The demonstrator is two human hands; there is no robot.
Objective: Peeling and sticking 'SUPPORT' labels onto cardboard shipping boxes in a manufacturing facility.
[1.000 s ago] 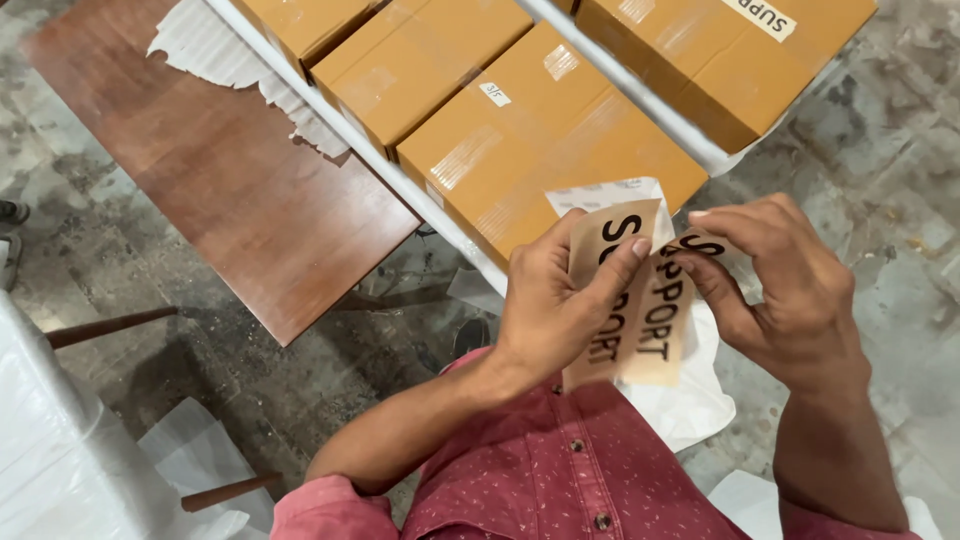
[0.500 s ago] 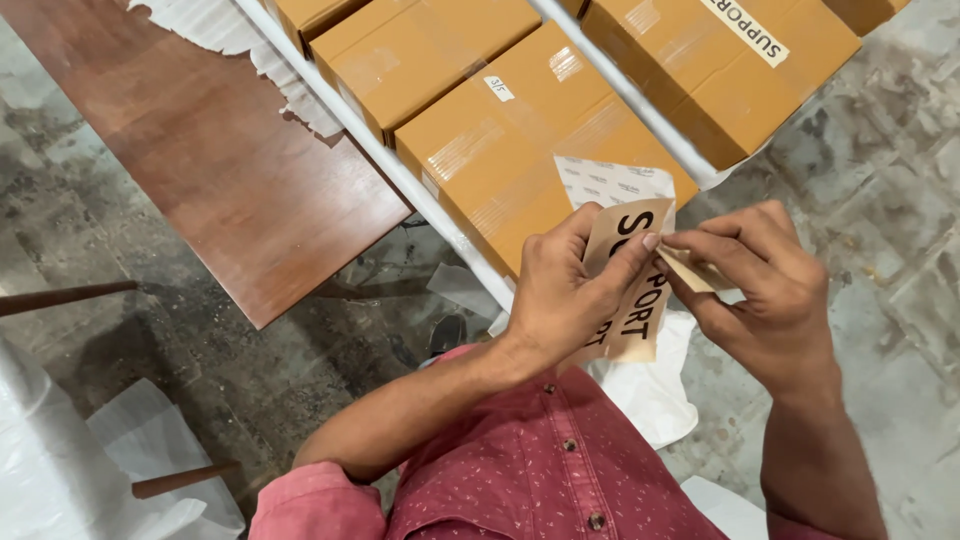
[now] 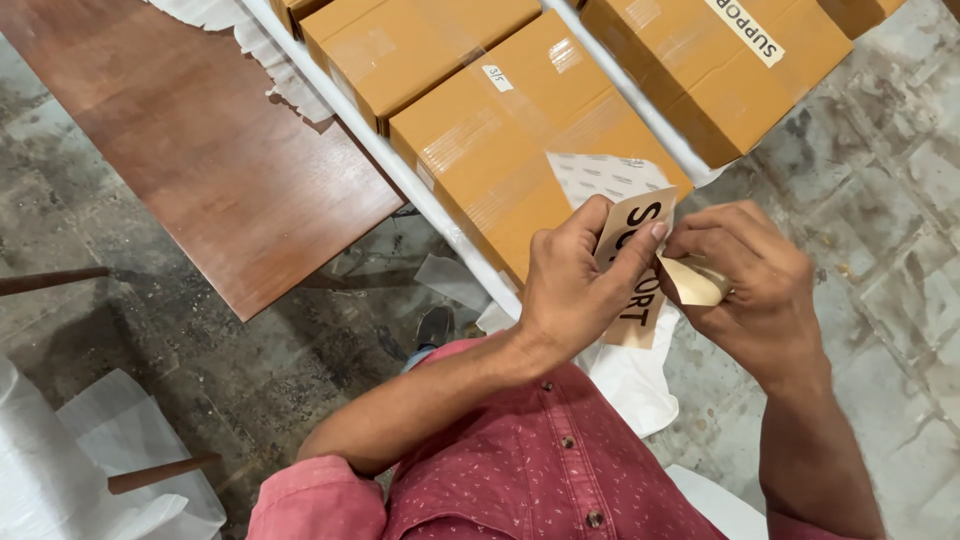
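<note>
While we hold it up between both hands, the label (image 3: 640,262), a tan strip with bold black lettering, hangs just in front of the nearest cardboard box (image 3: 500,140), over its near right corner. Our left hand (image 3: 575,290) pinches the strip from the side, thumb tip pressed at its upper edge, fingers curled behind it. Our right hand (image 3: 750,290) is closed narrowly on a pale flap (image 3: 692,280) curling away from the strip's right edge, which looks like backing paper coming off.

We judge the strip very light and limp: it bends under its own weight, would crease or tear easily, and any exposed sticky face would cling to skin. It is best gripped by the edges and corners, keeping fingers off the adhesive side.

On top of that box lies a white patterned sheet (image 3: 600,175). Beyond and right of the box sits another box (image 3: 720,80) already bearing a white label (image 3: 745,28). Left of it lies a reddish wooden board (image 3: 200,150); below, grey stone floor (image 3: 880,200).
</note>
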